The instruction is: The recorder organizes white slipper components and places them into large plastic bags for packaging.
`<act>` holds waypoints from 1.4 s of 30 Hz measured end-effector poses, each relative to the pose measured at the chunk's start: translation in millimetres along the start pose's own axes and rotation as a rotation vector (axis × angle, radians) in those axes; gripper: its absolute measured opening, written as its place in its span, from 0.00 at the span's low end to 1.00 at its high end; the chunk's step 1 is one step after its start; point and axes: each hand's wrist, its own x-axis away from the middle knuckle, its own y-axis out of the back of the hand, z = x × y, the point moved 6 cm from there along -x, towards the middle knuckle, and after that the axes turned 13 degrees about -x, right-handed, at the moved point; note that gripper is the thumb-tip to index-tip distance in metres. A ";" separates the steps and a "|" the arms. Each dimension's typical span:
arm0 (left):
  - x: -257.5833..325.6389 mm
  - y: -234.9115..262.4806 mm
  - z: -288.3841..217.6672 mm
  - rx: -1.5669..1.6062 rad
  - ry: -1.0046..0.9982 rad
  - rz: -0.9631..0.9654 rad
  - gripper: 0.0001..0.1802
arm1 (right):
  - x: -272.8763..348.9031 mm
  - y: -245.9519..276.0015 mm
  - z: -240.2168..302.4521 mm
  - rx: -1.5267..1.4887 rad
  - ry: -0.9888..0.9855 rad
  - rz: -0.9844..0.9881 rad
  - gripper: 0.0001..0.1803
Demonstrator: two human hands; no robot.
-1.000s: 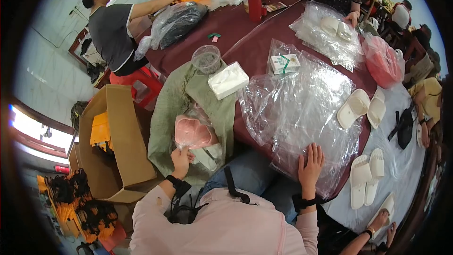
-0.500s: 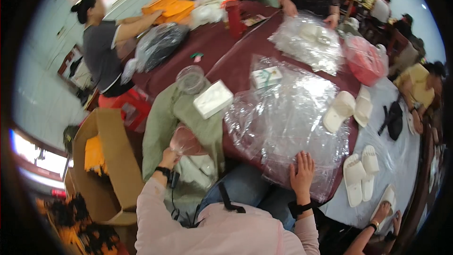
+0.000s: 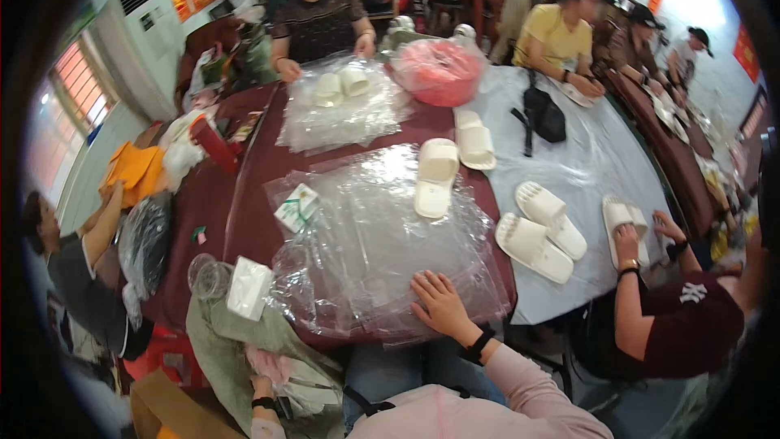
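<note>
My right hand [image 3: 439, 304] lies flat, fingers spread, on a wide pile of clear plastic bags [image 3: 375, 223] at the front of the dark red table. My left hand [image 3: 262, 387] reaches down at the mouth of a pale green sack [image 3: 213, 341], beside a crumpled pink plastic piece [image 3: 271, 363]; its fingers are mostly hidden. A white slipper [image 3: 439, 183] rests on the right side of the bags, and another white slipper [image 3: 475, 141] is just right of it. A small green-and-white packet [image 3: 297, 208] sits on the bags' left part. A white box [image 3: 249, 288] stands by the sack.
Two white slippers [image 3: 536, 245] lie on the light plastic sheet [image 3: 597, 195] at right, with a black bag [image 3: 544, 116] beyond. A co-worker's hands touch another slipper pair [image 3: 622, 215]. Across the table stands a red plastic bag [image 3: 439, 73]. A cardboard box [image 3: 166, 406] is at lower left.
The view has swung right. My left hand, which held the pink plastic piece up over the sack, is now lower, at its mouth. My right hand still lies on the bags.
</note>
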 end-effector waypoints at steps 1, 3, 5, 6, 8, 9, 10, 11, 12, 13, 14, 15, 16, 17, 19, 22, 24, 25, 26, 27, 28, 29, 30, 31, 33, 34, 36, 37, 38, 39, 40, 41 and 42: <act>1.0 -8.5 -12.1 -0.104 -0.109 0.051 0.24 | 0.0 2.1 -1.2 0.013 -0.029 -0.016 0.25; 9.7 -27.9 -30.0 -0.305 -0.320 0.145 0.20 | -1.1 -2.1 -0.3 -0.018 0.008 -0.013 0.25; 23.4 -49.8 -40.9 -0.483 -0.522 0.223 0.18 | -5.2 -7.3 1.8 -0.018 0.014 -0.031 0.25; 33.9 -62.1 -43.5 -0.571 -0.620 0.260 0.17 | -6.4 -10.3 4.3 -0.038 0.029 -0.028 0.25; 64.5 -75.3 -31.3 -0.674 -0.735 0.314 0.17 | -1.8 -8.8 -0.2 -0.043 0.022 -0.034 0.25; 186.1 -125.3 -121.0 -0.761 -0.779 0.582 0.17 | 8.8 -1.9 -17.4 0.000 -0.026 -0.047 0.24; 214.7 -125.5 -127.7 -0.803 -0.901 0.539 0.18 | 3.1 -3.0 -5.2 -0.020 0.006 -0.044 0.24; 235.4 -131.3 -133.3 -0.849 -1.025 0.506 0.18 | 0.2 -5.6 1.6 -0.038 0.019 -0.042 0.24; 277.0 -135.6 -148.1 -1.008 -1.199 0.501 0.16 | 0.7 -4.6 0.3 -0.031 0.019 -0.057 0.24; 322.3 -133.6 -161.9 -1.168 -1.372 0.490 0.14 | 1.4 -4.0 0.2 -0.024 0.020 -0.070 0.24; 356.9 -130.3 -175.5 -1.020 -1.436 0.575 0.13 | 0.7 -5.3 2.2 -0.033 0.025 -0.071 0.24; 387.7 -128.2 -189.4 -0.865 -1.496 0.656 0.12 | -0.4 -6.0 3.3 -0.028 0.029 -0.074 0.24; 416.1 -126.6 -206.4 -0.704 -1.538 0.692 0.11 | 0.3 -6.9 2.9 -0.020 0.027 -0.078 0.24; 437.8 -127.0 -222.0 -0.540 -1.578 0.730 0.11 | 1.7 -5.7 1.2 -0.020 0.022 -0.081 0.24; 453.7 -132.3 -245.1 -0.414 -1.718 0.546 0.09 | 1.3 -2.4 1.1 -0.014 0.016 -0.080 0.24; 471.5 -139.2 -271.2 -0.415 -1.983 0.100 0.13 | 2.3 5.9 -6.0 0.047 0.008 -0.101 0.24; 485.1 -156.0 -281.8 -0.515 -2.147 -0.159 0.18 | 5.3 3.4 -9.8 0.057 -0.032 -0.089 0.24; 470.1 -163.0 -279.3 -0.612 -2.085 -0.192 0.22 | 5.2 -1.5 -11.0 0.040 -0.050 -0.059 0.23; 455.5 -169.4 -273.3 -0.707 -2.019 -0.229 0.26 | 4.4 -8.3 -7.6 0.021 -0.022 -0.081 0.23; 449.8 -173.2 -266.4 -0.735 -1.998 -0.308 0.28 | 4.4 -14.8 -7.2 0.006 0.001 -0.106 0.22; 442.1 -174.9 -260.1 -0.762 -1.969 -0.387 0.31 | 5.1 -15.5 -3.7 0.011 0.039 -0.156 0.21; 439.3 -180.3 -254.3 -0.749 -2.033 -0.363 0.31 | 4.9 -13.5 0.8 0.015 0.084 -0.203 0.19; 429.7 -186.0 -251.0 -0.793 -1.958 -0.364 0.32 | 5.4 -13.6 -2.9 0.048 0.055 -0.232 0.19; 425.1 -188.7 -249.3 -0.841 -1.870 -0.367 0.32 | 7.1 -15.3 -3.2 0.035 0.053 -0.233 0.19; 429.3 -196.3 -247.8 -0.892 -1.903 -0.342 0.31 | 11.7 -14.6 -5.7 0.033 0.042 -0.246 0.19; 430.3 -199.7 -247.9 -0.949 -1.896 -0.331 0.30 | 12.7 -14.9 -7.8 0.040 0.014 -0.231 0.20; 435.0 -200.2 -248.5 -0.921 -1.930 -0.317 0.31 | 12.3 -12.1 -8.4 0.049 -0.013 -0.219 0.20; 436.5 -199.5 -248.6 -0.897 -1.947 -0.306 0.31 | 11.8 -9.6 -6.0 0.028 -0.018 -0.217 0.21; 436.3 -199.4 -248.9 -0.894 -1.950 -0.305 0.31 | 10.7 -6.8 -4.9 0.005 -0.023 -0.215 0.21; 434.5 -201.4 -249.6 -0.943 -1.915 -0.277 0.31 | 10.3 -8.2 -7.2 0.010 -0.026 -0.219 0.21; 432.9 -203.2 -249.7 -0.990 -1.878 -0.249 0.31 | 9.6 -9.8 -6.5 0.020 -0.009 -0.239 0.21; 435.3 -201.9 -248.6 -0.989 -1.885 -0.246 0.31 | 9.8 -11.3 -6.1 0.030 0.008 -0.258 0.21; 436.4 -199.5 -247.8 -0.981 -1.875 -0.238 0.31 | 9.3 -12.8 -6.3 0.033 0.005 -0.261 0.21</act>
